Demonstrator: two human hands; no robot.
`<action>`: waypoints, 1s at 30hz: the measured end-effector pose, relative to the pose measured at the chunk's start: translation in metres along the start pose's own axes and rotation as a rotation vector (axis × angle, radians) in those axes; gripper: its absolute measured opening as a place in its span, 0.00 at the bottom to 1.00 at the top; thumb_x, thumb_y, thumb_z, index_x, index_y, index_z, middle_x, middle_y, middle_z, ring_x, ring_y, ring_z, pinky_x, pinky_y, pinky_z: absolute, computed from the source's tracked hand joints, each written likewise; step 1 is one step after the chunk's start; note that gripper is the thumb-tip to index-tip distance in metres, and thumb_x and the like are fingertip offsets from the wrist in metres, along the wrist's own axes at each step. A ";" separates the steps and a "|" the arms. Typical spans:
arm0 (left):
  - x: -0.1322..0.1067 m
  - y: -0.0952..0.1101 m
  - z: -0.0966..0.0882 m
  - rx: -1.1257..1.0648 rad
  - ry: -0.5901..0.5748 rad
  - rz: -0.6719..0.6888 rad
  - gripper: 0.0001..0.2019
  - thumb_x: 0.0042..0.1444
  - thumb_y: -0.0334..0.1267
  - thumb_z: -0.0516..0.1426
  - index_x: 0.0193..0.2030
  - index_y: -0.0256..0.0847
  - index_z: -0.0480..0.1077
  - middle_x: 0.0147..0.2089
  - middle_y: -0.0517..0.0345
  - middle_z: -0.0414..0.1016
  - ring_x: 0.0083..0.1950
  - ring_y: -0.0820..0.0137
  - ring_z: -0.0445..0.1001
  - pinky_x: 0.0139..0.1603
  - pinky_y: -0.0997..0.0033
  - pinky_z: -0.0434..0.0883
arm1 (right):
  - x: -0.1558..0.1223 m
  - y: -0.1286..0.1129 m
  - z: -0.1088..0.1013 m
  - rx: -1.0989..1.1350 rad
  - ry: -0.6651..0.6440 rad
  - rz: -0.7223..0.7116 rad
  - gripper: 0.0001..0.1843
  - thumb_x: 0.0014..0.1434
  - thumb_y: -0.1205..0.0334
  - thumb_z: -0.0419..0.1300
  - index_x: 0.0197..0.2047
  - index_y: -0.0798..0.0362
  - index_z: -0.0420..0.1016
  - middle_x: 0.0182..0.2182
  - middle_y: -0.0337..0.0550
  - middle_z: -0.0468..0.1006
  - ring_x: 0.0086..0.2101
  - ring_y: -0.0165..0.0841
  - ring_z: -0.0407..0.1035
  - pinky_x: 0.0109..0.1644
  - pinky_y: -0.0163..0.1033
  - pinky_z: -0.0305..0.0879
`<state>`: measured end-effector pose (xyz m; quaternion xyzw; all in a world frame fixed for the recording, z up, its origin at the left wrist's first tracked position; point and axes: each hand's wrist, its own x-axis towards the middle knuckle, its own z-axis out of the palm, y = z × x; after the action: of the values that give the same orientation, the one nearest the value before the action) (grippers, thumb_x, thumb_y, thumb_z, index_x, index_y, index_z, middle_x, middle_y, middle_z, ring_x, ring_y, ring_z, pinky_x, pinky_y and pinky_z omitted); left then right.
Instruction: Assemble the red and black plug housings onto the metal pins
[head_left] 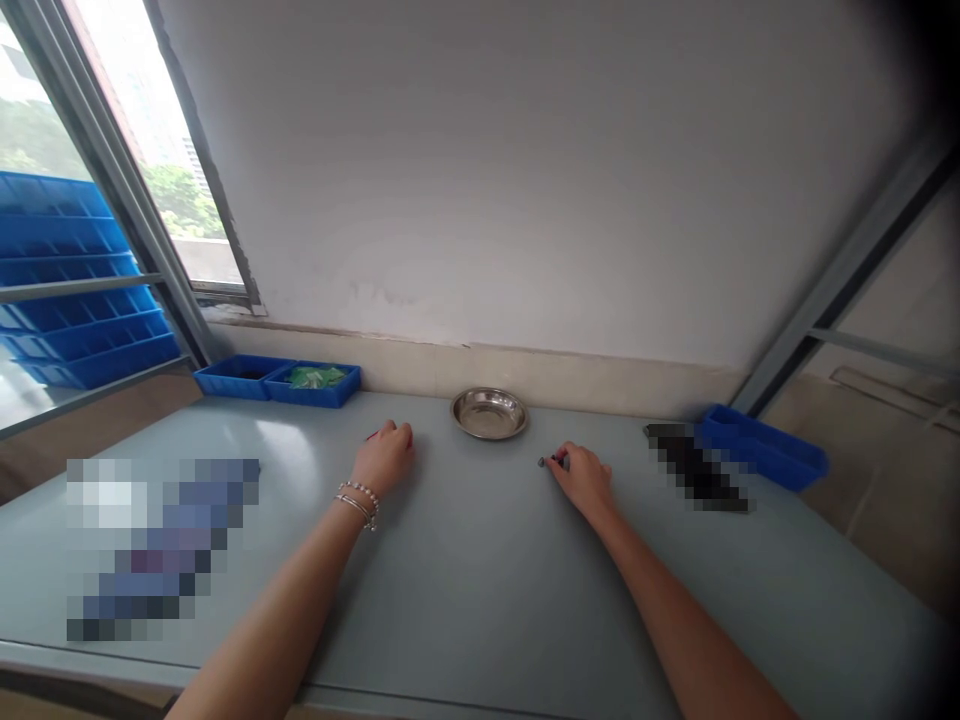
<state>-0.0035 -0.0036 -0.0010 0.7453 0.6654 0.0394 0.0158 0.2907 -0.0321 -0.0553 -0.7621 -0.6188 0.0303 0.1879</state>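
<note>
My left hand (386, 455) rests on the grey table (465, 580) with its fingers curled in; a bit of red shows at the fingertips, but I cannot make out what it holds. Bead bracelets circle that wrist. My right hand (581, 475) lies to the right, fingers pinched on a small dark part (546, 461) at the tabletop. A shallow steel bowl (489, 412) stands just beyond and between both hands, near the wall.
Two blue trays (277, 380) sit at the back left, one with green pieces in it. Another blue tray (765, 445) stands at the right edge. Stacked blue bins (75, 280) fill the left behind a metal frame. Blurred patches cover spots left and right.
</note>
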 end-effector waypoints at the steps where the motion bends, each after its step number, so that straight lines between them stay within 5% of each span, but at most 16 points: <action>1: -0.001 0.000 -0.002 0.001 -0.001 -0.024 0.11 0.57 0.38 0.47 0.43 0.38 0.66 0.47 0.44 0.67 0.42 0.61 0.71 0.37 0.65 0.67 | 0.000 0.000 0.000 0.002 0.000 -0.001 0.12 0.58 0.54 0.52 0.34 0.53 0.69 0.34 0.46 0.75 0.40 0.39 0.68 0.38 0.41 0.55; 19: -0.004 0.004 -0.003 0.049 -0.046 -0.118 0.15 0.57 0.39 0.47 0.42 0.35 0.71 0.44 0.38 0.73 0.46 0.52 0.73 0.38 0.59 0.70 | -0.002 -0.003 -0.012 0.025 -0.040 0.078 0.07 0.56 0.64 0.54 0.33 0.54 0.73 0.30 0.44 0.78 0.35 0.36 0.71 0.36 0.38 0.55; 30: -0.006 0.008 -0.003 0.052 -0.029 -0.100 0.15 0.57 0.38 0.47 0.41 0.35 0.71 0.45 0.40 0.73 0.46 0.55 0.73 0.39 0.62 0.70 | 0.002 0.004 -0.003 0.092 -0.004 0.039 0.07 0.55 0.62 0.58 0.35 0.55 0.75 0.32 0.47 0.79 0.35 0.38 0.72 0.36 0.38 0.59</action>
<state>0.0036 -0.0109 0.0020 0.7116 0.7024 0.0103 0.0083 0.2961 -0.0312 -0.0535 -0.7647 -0.6020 0.0638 0.2209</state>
